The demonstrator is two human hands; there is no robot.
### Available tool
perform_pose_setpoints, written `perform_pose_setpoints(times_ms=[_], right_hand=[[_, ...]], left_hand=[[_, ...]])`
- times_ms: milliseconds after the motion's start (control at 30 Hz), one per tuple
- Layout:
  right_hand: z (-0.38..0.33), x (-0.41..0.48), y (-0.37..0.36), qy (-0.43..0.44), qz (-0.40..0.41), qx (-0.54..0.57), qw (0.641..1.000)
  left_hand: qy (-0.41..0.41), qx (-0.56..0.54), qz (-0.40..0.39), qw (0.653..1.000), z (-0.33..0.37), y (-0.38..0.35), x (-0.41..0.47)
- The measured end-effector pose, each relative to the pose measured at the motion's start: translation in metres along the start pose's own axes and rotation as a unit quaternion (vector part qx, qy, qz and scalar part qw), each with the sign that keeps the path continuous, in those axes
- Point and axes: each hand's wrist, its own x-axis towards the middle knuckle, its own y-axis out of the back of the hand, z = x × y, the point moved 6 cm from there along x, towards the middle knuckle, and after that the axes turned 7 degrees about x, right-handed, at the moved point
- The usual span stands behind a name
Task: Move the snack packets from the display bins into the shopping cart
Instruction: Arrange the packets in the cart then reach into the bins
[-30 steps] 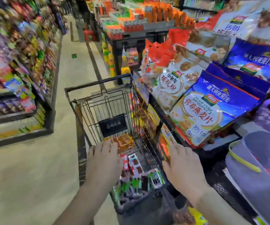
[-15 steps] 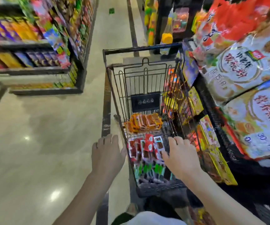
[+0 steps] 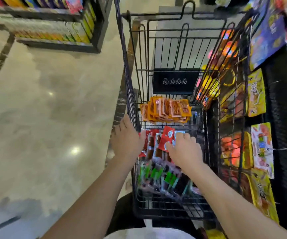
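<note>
A black wire shopping cart (image 3: pixel 130 94) fills the middle of the view. On its floor lie a stack of orange snack packets (image 3: pixel 167 109) at the far end, red packets (image 3: pixel 165 140) in the middle, and green-and-black packets (image 3: pixel 163 180) nearest me. My left hand (image 3: pixel 127 142) lies with straight fingers against the cart's left wall and holds nothing. My right hand (image 3: pixel 186 150) reaches down inside the cart, its fingers and thumb resting on the red packets. The packets beneath it are hidden.
A black display rack (image 3: pixel 277 104) with yellow and orange snack packs (image 3: pixel 256 94) stands tight against the cart's right side. A low shelf (image 3: pixel 56 40) of boxed goods stands at the upper left. Glossy floor (image 3: pixel 53 118) lies to the left.
The view has tilted down over the cart. My right hand has moved from the cart's right side onto the red packets. My left hand has stayed at the left wall.
</note>
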Motion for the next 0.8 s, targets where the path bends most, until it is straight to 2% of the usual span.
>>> perform_pose_setpoints(times_ms=[67, 167, 433, 567, 800], right_hand=[[0.004, 0.029, -0.025, -0.019, -0.021, 0.033, 0.999], [0.014, 0.065, -0.067, -0.063, -0.051, 0.111, 0.991], [0.049, 0.129, -0.160, -0.210, -0.055, 0.214, 0.952], [0.062, 0.139, -0.188, -0.222, -0.063, 0.277, 0.933], [0.069, 0.143, -0.188, -0.184, 0.008, 0.363, 0.913]], left_hand=[[0.027, -0.066, 0.006, 0.997, 0.003, -0.023, 0.015], [0.049, -0.134, 0.055, 0.988, -0.003, -0.044, 0.024], [0.033, -0.156, 0.119, 0.980, -0.012, -0.052, 0.028], [0.030, -0.149, 0.139, 0.978, -0.013, -0.051, 0.026], [0.016, -0.155, 0.156, 0.975, -0.012, -0.052, 0.024]])
